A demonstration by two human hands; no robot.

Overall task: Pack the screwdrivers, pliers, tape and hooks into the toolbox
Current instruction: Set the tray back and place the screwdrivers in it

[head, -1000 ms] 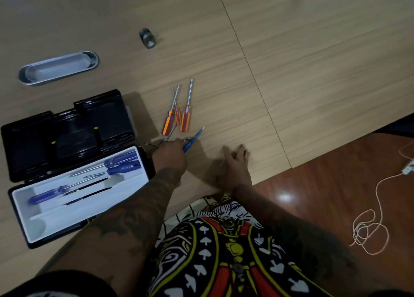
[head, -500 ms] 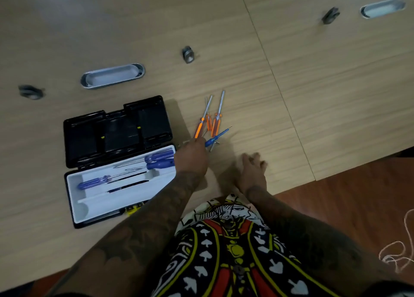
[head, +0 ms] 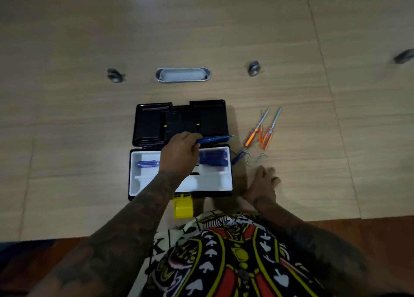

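- Screwdriver, slim, blue-handled with a thin metal shaft [head: 215, 138], pinched in left hand [head: 180, 153], centre of frame, over hinge line of open black plastic toolbox [head: 179, 191]; fingers clenched round handle end, shaft pointing right.
- Likely light and rigid; smooth plastic handle, probably a little slippery, so best gripped at handle, not on narrow shaft.
- White moulded tray insert [head: 210, 180] inside toolbox already holding more blue-handled screwdrivers: one at left [head: 148, 163], a blurred cluster at right [head: 214, 158].
- Black lid [head: 179, 119] lying flat open, upper side of box; yellow plastic latch [head: 183, 208] hanging at lower edge.
- Right hand [head: 261, 184] resting flat on pale wood-grain tabletop [head: 291, 50], right of box, fingers loose and spread, grasping nothing.
- Waiting on table, right of centre: three orange-handled screwdrivers [head: 263, 132] side by side, one short blue-handled screwdriver [head: 238, 158] touching or just beside box corner, two small bent wire hooks [head: 261, 156] close by.
- Hooks: tiny, stiff, prone to slide; probably easier pinched at the bend or swept together.
- Pliers and tape: not seen anywhere in frame.
- Judged early-to-middle in packing.
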